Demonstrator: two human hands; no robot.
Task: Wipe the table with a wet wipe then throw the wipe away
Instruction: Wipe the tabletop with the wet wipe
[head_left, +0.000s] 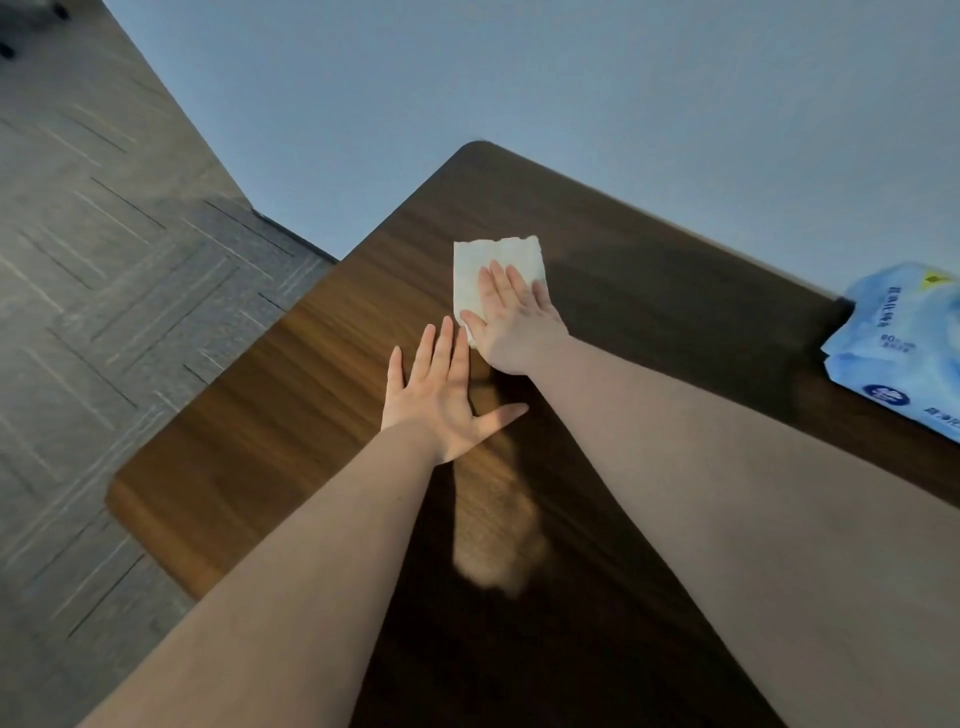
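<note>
Flat and wide, the right hand (511, 322) presses the wet wipe (491, 275) on the worktop (291, 415); I think even pressure and overlapping strokes clean best.

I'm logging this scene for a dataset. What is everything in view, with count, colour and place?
wet wipe: one, white, spread flat on the table near its far corner, under the right hand
table: one, dark brown wood grain, fills the centre and lower frame
wet wipe pack: one, light blue, on the table at the right edge of view
floor: grey patterned carpet, left
wall: plain blue-grey, top
left hand: one, flat on the bare table, fingers spread
right hand: one, flat, pressing on the wipe
</note>
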